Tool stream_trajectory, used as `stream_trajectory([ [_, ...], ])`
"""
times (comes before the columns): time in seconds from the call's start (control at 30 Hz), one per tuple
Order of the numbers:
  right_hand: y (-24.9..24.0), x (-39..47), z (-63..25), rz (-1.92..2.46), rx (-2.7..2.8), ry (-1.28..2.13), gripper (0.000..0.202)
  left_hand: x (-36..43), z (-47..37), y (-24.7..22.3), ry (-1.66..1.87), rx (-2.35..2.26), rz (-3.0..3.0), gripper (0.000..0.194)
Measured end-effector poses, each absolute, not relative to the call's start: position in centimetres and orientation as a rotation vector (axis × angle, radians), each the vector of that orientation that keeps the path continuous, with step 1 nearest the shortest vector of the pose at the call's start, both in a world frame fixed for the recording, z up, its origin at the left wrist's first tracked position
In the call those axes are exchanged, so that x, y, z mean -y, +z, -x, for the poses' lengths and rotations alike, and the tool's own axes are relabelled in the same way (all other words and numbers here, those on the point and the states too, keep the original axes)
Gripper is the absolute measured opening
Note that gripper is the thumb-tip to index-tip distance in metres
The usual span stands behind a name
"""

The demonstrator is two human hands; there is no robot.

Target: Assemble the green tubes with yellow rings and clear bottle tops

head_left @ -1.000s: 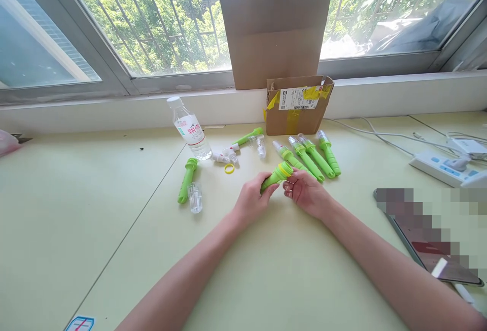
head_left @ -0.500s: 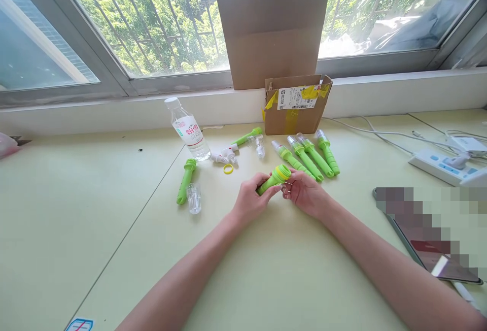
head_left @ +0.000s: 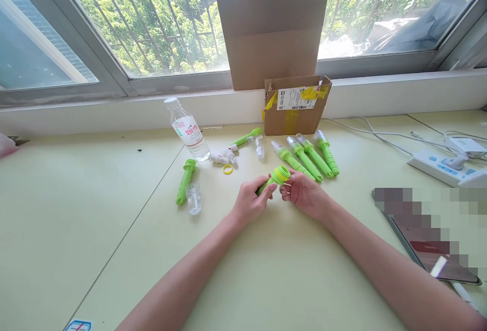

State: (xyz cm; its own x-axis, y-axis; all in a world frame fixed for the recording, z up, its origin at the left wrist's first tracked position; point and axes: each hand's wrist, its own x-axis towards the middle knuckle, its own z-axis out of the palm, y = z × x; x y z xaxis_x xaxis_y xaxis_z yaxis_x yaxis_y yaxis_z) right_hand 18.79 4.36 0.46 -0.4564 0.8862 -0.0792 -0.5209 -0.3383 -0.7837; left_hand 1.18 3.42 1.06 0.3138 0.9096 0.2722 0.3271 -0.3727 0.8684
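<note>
My left hand (head_left: 253,196) is closed around a green plastic tube (head_left: 274,176), its wide threaded mouth tilted up to the right. A yellow ring (head_left: 282,172) sits around that mouth. Bent fingers of my right hand (head_left: 302,194) press at the mouth's right side; a thin pale sliver shows by them, too small to name. Left of my hands lie another green tube (head_left: 185,183) and a clear ribbed cap (head_left: 194,200). Beyond my hands is a loose yellow ring (head_left: 228,169) beside white nozzle-like pieces (head_left: 229,156).
Several green tubes with clear caps (head_left: 306,156) lie behind my right hand. A water bottle (head_left: 189,130), clear caps (head_left: 258,146) and a cardboard box (head_left: 297,112) are at the back. To the right are a power strip (head_left: 437,166), cables and a phone (head_left: 422,244).
My left thumb has drawn back slightly from the tube's mouth. The right-hand fingers have shifted a little at the rim. Objects on the table stay where they were.
</note>
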Motion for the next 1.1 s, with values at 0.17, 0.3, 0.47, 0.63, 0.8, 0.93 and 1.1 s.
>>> stream_trajectory([
  [0.17, 0.4, -4.4, -18.8, 0.63, 0.896, 1.921, 0.015, -3.3, -1.2, 1.3, 1.024, -1.074, -1.861, 0.039],
  [0.3, 0.4, -4.4, -18.8, 0.628, 0.903, 1.926, 0.015, -3.4, -1.1, 1.4, 1.006, -1.024, -1.826, 0.042],
  [0.47, 0.5, -4.4, -18.8, 0.642, 0.902, 1.916, 0.014, -3.5, -0.9, 1.2, 0.956, -0.99, -1.764, 0.043],
  [0.63, 0.7, -4.3, -18.7, 0.63, 0.891, 1.92, 0.014, -3.4, -1.1, 1.2, 0.96, -0.994, -1.719, 0.043],
  [0.8, 0.7, -4.3, -18.6, 0.633, 0.856, 1.915, 0.016, -3.8, -1.4, 0.6, 1.053, -1.105, -1.76, 0.039],
  [0.93, 0.6, -4.3, -18.6, 0.65, 0.837, 1.884, 0.016, -4.1, -1.4, 0.2, 1.156, -1.283, -1.825, 0.037],
  [1.1, 0.5, -4.3, -18.5, 0.658, 0.807, 1.882, 0.015, -3.9, -1.4, 0.3, 1.119, -1.271, -1.852, 0.036],
])
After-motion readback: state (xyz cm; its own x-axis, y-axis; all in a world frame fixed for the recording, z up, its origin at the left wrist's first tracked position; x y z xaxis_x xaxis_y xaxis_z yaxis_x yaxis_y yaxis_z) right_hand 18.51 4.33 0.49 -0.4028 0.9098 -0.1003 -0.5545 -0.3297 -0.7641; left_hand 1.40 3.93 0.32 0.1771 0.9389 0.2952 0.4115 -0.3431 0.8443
